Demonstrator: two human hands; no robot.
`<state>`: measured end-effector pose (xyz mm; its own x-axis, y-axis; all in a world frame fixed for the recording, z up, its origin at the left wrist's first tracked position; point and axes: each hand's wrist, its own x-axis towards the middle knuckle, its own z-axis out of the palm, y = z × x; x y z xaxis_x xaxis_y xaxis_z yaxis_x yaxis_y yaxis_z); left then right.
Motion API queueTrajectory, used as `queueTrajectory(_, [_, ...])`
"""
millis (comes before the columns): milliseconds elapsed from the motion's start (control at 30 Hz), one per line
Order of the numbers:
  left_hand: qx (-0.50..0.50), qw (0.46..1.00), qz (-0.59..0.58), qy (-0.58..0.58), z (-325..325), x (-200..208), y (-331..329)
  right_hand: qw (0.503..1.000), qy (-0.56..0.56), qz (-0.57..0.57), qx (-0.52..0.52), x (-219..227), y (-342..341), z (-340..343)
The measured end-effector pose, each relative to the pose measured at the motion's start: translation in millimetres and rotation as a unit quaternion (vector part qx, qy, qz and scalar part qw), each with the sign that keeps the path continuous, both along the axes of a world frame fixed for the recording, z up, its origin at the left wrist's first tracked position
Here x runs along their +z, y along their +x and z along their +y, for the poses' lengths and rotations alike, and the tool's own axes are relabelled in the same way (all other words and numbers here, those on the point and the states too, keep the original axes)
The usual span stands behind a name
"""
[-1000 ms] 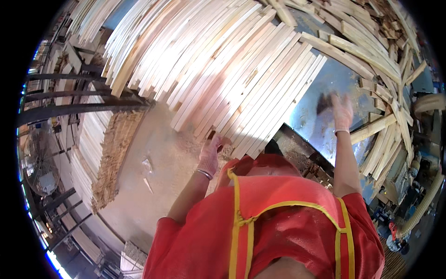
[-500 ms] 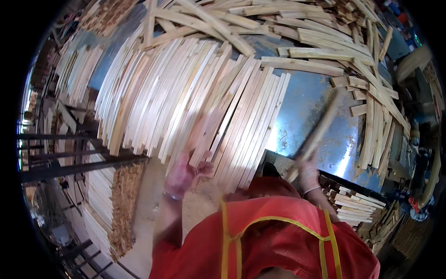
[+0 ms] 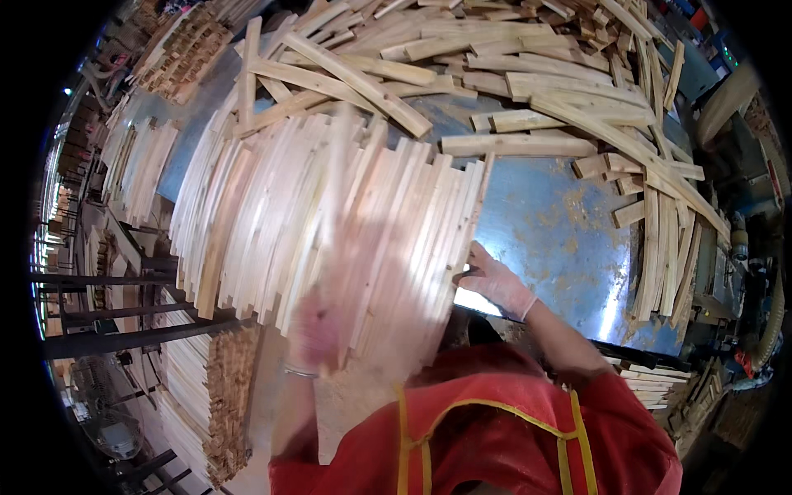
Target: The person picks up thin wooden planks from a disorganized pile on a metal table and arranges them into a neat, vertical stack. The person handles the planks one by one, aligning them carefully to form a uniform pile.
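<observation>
A row of pale wooden strips [image 3: 272, 214] lies side by side on the metal table. Over the near ends of this row is my left hand [image 3: 318, 330], smeared by motion, so its fingers do not show clearly. A blurred wooden strip [image 3: 337, 173] runs up from beside that hand, over the row; whether the hand grips it I cannot tell. My right hand [image 3: 502, 285], in a pale glove, is at the row's right edge. Its fingers and thumb are closed against the outermost, browner wooden strip [image 3: 481, 202], near that strip's lower end.
A loose heap of wooden pieces [image 3: 536, 74] covers the table's far side and right end. The bare blue-grey metal tabletop [image 3: 553, 223] carries sawdust. At the lower left stand a stacked wood pile [image 3: 227, 404], a dark metal bar [image 3: 124, 340] and a fan [image 3: 107, 412].
My right hand has moved left and up, bringing the strip it held tilted over the metal to the row's right edge. The left hand has dropped slightly; a strip above it is now blurred.
</observation>
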<state>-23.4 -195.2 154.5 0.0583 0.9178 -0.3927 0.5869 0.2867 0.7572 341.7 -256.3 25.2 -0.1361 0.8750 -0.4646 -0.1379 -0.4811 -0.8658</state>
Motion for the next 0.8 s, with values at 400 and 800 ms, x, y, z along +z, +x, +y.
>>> queueTrajectory(400, [-0.262, 0.906, 0.264, 0.2, -54.6, -103.4, 157.9, 0.587, 0.202, -0.777, 0.11, -20.2, 205.0, 205.8])
queueTrajectory(800, [-0.268, 0.865, 0.244, 0.346, -49.2, -123.4, 163.5, 0.753, 0.212, -0.615, 0.095, 48.6, 231.5, 192.3])
